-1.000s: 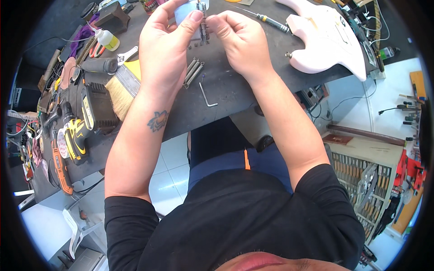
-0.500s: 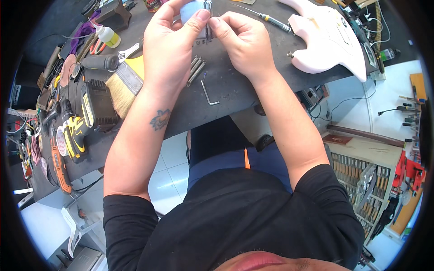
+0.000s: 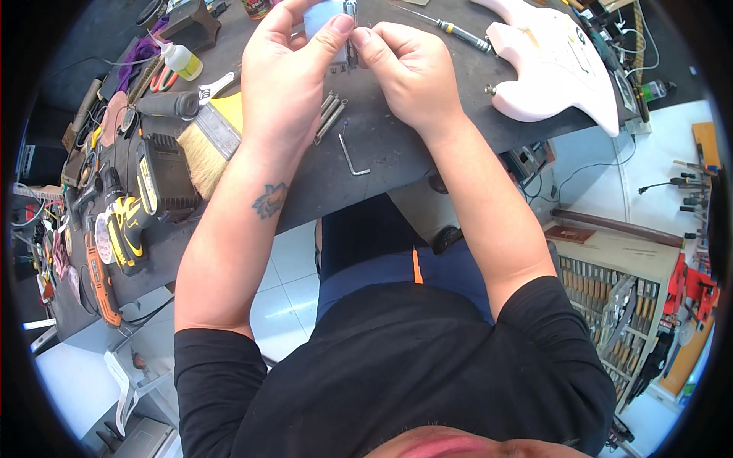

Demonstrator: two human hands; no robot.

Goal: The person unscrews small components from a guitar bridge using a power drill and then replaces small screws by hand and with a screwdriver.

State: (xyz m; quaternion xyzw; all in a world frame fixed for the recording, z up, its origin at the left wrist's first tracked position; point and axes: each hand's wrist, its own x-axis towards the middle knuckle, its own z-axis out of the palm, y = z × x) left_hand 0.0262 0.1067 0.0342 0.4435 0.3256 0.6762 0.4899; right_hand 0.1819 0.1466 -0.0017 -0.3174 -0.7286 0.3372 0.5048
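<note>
At the top edge of the head view, my left hand is closed around a metal guitar bridge with a shiny, bluish flat plate and a row of small parts along one side. My left thumb presses on its near side. My right hand is pinched against that row; thumb and bent forefinger meet there, and whatever lies between them is too small to make out. Below the hands, several coil springs lie by my left wrist. An L-shaped hex key rests near the bench edge.
A pale pink guitar body lies at the right, with a screwdriver beside it. On the left are a wide brush, a black battery pack, a yellow drill, a glue bottle and an orange rotary tool.
</note>
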